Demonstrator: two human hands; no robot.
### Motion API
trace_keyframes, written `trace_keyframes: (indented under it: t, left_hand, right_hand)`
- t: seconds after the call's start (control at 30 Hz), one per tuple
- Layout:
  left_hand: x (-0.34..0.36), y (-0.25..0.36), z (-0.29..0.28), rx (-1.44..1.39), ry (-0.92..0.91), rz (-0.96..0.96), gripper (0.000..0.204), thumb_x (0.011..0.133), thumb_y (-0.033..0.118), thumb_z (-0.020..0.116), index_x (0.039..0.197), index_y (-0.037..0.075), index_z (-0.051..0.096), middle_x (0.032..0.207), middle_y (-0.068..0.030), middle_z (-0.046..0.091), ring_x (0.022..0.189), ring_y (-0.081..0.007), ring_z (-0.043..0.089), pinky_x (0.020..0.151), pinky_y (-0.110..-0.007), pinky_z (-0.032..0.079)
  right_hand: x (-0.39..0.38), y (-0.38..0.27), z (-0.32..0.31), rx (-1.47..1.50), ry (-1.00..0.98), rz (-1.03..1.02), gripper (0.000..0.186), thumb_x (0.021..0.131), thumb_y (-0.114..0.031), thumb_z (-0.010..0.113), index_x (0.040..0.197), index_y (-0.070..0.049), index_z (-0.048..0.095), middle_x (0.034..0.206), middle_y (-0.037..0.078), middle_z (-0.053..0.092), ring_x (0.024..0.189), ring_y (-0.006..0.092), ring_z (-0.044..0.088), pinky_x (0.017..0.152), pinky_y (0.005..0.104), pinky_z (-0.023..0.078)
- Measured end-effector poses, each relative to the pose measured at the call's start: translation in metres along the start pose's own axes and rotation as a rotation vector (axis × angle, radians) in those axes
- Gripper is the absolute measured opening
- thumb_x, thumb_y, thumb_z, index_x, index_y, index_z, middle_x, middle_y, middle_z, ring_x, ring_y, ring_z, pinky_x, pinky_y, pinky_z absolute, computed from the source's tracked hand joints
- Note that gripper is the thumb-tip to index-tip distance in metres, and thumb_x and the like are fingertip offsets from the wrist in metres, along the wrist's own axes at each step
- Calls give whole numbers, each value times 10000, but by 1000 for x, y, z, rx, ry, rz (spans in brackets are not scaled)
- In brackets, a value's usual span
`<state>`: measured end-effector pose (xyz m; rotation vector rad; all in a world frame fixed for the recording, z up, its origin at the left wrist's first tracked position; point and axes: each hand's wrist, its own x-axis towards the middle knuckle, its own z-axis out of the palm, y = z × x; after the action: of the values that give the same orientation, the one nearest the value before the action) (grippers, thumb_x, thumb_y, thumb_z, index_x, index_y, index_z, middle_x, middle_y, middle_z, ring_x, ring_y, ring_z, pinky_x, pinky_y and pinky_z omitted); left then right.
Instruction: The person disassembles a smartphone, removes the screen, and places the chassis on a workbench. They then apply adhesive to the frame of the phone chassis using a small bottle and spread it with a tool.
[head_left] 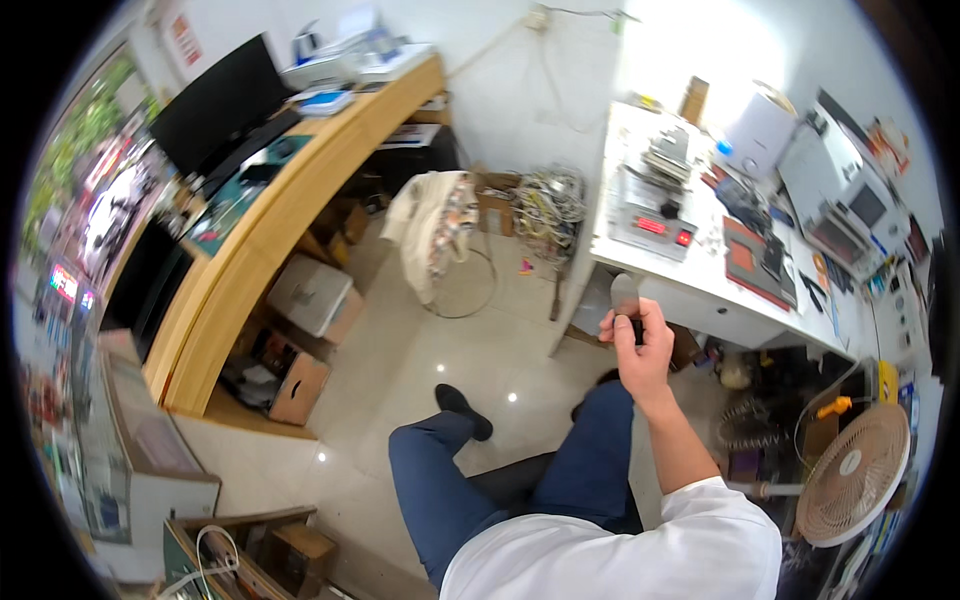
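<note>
My right hand (640,345) is raised in front of the white workbench, closed in a pinch. Between thumb and fingers it grips a thin grey round-ended blade (624,290), its rounded end pointing up and away from me. What the blade is for its kind I cannot make out, as the fingers cover its lower part. Just beyond the hand, on the bench's near left corner, stands a silver bench machine (650,215) with a red lit display. My left hand is out of the picture.
The white workbench (690,290) also bears a red-brown mat (750,255), tools and an upright white device. A pedestal fan (853,475) stands at my right. On the left a curved wooden counter (290,185) holds a monitor (222,110). A chair with a cloth (430,225) and a cable heap (548,210) lie ahead.
</note>
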<state>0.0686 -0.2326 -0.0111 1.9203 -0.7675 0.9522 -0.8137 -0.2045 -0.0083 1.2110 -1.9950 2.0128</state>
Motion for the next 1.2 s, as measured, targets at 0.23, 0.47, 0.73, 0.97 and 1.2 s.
trace_keyframes:
  t: [0.23, 0.47, 0.73, 0.97, 1.2]
  left_hand:
    - [-228, 330, -6, -877, -786, 21, 333, 1061, 246, 666, 1228, -28, 574, 1120, -191, 632, 952, -319, 663, 823, -436, 632]
    - [-456, 663, -38, -1405, -1692, 100, 491, 959, -55, 601, 1439, 30, 539, 1359, -100, 566, 1273, -198, 544, 1003, -341, 489]
    - [-533, 943, -99, -1803, -1715, 537, 500, 904, 110, 801, 1378, 41, 659, 1275, -99, 647, 1131, -215, 613, 963, -341, 496]
    - [-603, 1081, -148, -1767, -1738, 863, 569, 944, 136, 776, 1451, -24, 575, 1174, -170, 760, 1023, -221, 732, 919, -349, 571]
    - [-654, 1099, -149, -1798, -1984, 926, 666, 948, 88, 733, 1544, -27, 458, 1357, -257, 672, 1212, -330, 700, 997, -407, 565]
  right_hand:
    - [21, 80, -139, -224, 498, 203, 210, 1038, -25, 547, 1219, 32, 635, 854, 30, 624, 667, 78, 610, 594, 258, 496]
    - [87, 133, -227, -1054, 512, 138, 336, 983, -68, 609, 1311, -14, 662, 1082, 162, 727, 958, 289, 706, 860, 386, 546]
    - [91, 153, -223, -1234, 492, 236, 333, 965, -101, 625, 1284, -20, 679, 1112, 171, 716, 1035, 375, 666, 920, 468, 509]
    - [90, 151, -223, -1222, 522, 209, 325, 948, -81, 636, 1262, -8, 683, 1058, 158, 703, 984, 367, 658, 879, 472, 506]
    - [91, 149, -222, -1177, 565, 221, 326, 936, -58, 648, 1256, -10, 686, 1101, 162, 694, 1027, 367, 670, 900, 448, 527]
